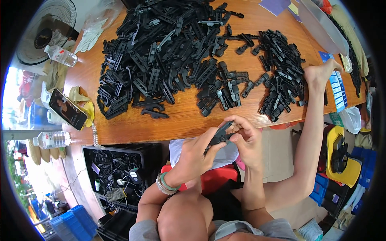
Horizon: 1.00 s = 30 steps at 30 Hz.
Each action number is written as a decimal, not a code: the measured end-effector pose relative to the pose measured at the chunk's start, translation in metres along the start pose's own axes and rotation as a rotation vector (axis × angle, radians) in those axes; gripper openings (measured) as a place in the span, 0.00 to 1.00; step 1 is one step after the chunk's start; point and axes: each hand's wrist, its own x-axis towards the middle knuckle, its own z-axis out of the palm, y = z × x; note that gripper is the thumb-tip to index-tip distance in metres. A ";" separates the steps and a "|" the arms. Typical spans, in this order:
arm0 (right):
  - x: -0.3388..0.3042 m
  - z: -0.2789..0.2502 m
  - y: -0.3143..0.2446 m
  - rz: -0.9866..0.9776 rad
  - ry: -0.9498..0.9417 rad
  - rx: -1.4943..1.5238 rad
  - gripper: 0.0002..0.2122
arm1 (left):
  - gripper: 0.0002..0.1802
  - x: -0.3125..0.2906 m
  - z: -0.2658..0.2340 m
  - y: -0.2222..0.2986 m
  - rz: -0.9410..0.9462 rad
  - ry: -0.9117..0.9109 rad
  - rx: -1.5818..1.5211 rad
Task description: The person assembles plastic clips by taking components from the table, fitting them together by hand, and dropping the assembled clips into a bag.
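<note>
- Black plastic part (219,135), long and slim, sits between both hands just below the near edge of the wooden table (177,116), near picture centre.
- Left hand (195,154) comes up from 6 o'clock and closes its fingers on the lower end of the part; beaded bracelets (165,185) circle that wrist.
- Right hand (245,140) lies just beside the left, at its 3 o'clock, with thumb and fingertips pinched on the upper end of the same part; the two hands touch around it.
- At 12 o'clock from the hands, a big heap of long black pieces (157,60) covers the far left of the table.
- A smaller cluster of short black clips (223,90) lies between that heap and a third pile of black clips (281,76) at about 1 o'clock.
- A bare foot (319,74) rests on the table edge at 2 o'clock, touching the third pile.
- At 9 o'clock a phone (67,109) leans tilted at the table's left edge, with a plastic bottle (51,139) below it and another bottle (61,55) farther up.
- A fan (47,34) stands at 10 o'clock, off the table.
- A dark crate of cables (114,170) sits on the floor at 8 o'clock from the hands.
</note>
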 end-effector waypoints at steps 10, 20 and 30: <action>-0.001 0.008 0.000 -0.021 0.128 0.039 0.11 | 0.15 0.002 0.002 -0.009 0.121 0.011 0.042; 0.003 -0.004 0.003 -0.028 0.092 -0.027 0.08 | 0.22 0.004 -0.013 -0.016 0.188 -0.094 0.091; 0.040 0.024 0.015 -0.438 0.242 -1.084 0.08 | 0.10 0.007 -0.091 -0.050 0.028 0.283 0.795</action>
